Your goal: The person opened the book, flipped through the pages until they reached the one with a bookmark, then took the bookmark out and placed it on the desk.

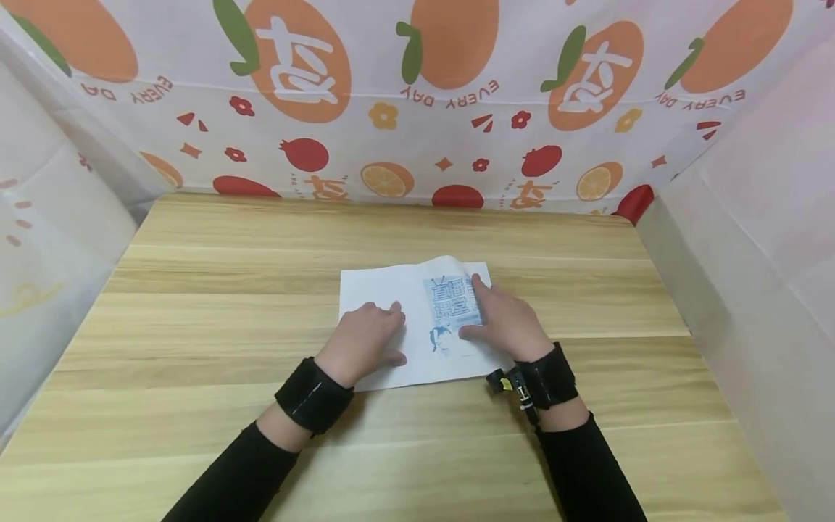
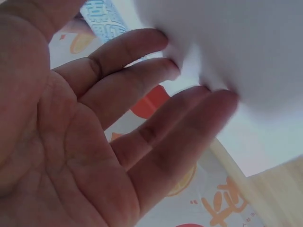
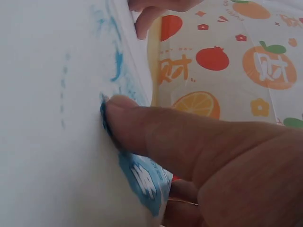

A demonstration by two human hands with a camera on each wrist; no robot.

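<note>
A thin white booklet [image 1: 385, 286] lies spread on the wooden table, its left side blank. Blue lettering and a small blue figure are printed on its right-hand page [image 1: 450, 301], which bulges up from the surface. My left hand [image 1: 368, 337] rests on the blank side; in the left wrist view its slightly bent fingertips [image 2: 222, 101] touch the white paper. My right hand [image 1: 512, 322] holds the printed page at its right edge. Up close in the right wrist view, the thumb [image 3: 137, 125] presses on the blue print, while other fingers show behind the page edge.
The light wooden table [image 1: 196, 326] extends around the booklet on all sides. Behind it hangs a white cloth [image 1: 417, 123] with fruit prints. Pale panels [image 1: 750, 275] stand along the sides. Black bands are on both wrists, and a small camera [image 1: 499, 380] sits at the right one.
</note>
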